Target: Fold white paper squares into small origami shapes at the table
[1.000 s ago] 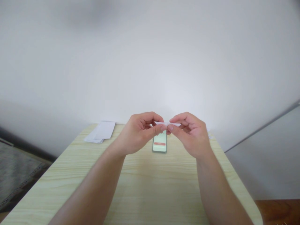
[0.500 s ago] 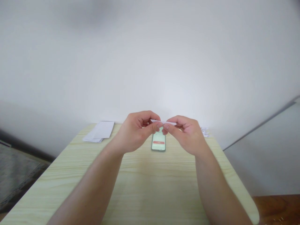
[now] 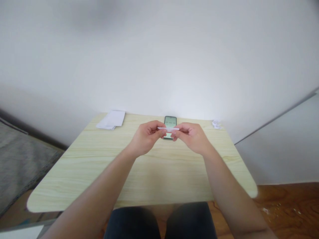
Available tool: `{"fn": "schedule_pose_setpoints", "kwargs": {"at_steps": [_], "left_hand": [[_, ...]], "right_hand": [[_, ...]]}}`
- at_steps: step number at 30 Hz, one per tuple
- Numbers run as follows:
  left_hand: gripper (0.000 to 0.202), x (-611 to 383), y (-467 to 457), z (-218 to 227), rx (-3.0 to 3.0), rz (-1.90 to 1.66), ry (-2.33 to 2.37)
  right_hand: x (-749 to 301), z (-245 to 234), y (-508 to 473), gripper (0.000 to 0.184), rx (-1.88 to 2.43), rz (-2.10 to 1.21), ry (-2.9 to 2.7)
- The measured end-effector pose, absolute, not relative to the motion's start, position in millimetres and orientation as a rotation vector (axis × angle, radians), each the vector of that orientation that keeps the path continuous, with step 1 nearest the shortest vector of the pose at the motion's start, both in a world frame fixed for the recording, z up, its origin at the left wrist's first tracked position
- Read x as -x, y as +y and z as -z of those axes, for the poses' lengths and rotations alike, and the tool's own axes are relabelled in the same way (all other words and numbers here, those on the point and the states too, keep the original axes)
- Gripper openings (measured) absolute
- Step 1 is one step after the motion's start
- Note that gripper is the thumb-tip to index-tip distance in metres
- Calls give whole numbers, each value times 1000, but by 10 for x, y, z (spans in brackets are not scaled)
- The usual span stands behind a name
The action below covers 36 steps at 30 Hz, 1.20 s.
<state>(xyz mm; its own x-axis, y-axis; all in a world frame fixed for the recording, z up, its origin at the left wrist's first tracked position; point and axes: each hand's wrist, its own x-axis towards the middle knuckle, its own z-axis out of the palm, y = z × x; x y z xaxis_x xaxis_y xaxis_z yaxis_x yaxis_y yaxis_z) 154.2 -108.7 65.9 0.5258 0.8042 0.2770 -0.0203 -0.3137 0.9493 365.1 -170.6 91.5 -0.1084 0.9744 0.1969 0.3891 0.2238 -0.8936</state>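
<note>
My left hand [image 3: 146,137] and my right hand [image 3: 191,136] meet above the far middle of a light wooden table [image 3: 139,176]. Both pinch a small flat folded piece of white paper [image 3: 168,128] held level between their fingertips. Right behind and partly under the paper lies a phone [image 3: 170,121] with its screen lit, flat on the table.
A small stack of white paper sheets [image 3: 112,119] lies at the table's far left corner. Crumpled white scraps [image 3: 216,124] sit at the far right corner. A white wall stands right behind the table. Wooden floor [image 3: 286,205] shows at right; my dark-clad legs [image 3: 159,220] are under the near edge.
The view has tilted down, so the table's near edge, my legs and the floor now show. My hands stay pinched on the paper and have drawn slightly closer together.
</note>
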Motion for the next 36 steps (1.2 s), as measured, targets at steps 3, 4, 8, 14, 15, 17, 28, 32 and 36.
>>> {"fn": "schedule_pose_setpoints", "kwargs": {"at_steps": [3,4,8,14,15,17,28,32,36], "left_hand": [[25,-1479,-1132,-309,-1734,-890,787],[27,-1465,-1126,-218,-1768,-862,848],[28,-1437,-1070,-11,-1836,-796,939],[27,-1520,-1096,85,-1997,-715,988],[25,-1543,-1106,94,-2029,-706,994],[23,-1584,-1117,104,-2091,-696,1005],[15,-1556,-1152,37,-2252,-742,1043],[14,-1557,-1165,81,-2280,-764,1020],[17,-1563,-1173,118,-2290,-791,1001]], "right_hand": [[-3629,-625,-1682,28,1362,-903,-1721],[-3621,-534,-1654,30,1382,-912,-1737],[-3604,-241,-1565,28,1401,-998,-1692],[-3690,-35,-1721,22,1549,-846,-1669],[-3699,-10,-1753,22,1568,-808,-1653],[-3700,38,-1795,23,1587,-757,-1613],[-3700,145,-1794,21,1617,-584,-1648],[-3693,168,-1783,23,1602,-532,-1702],[-3658,181,-1778,24,1595,-496,-1727]]}}
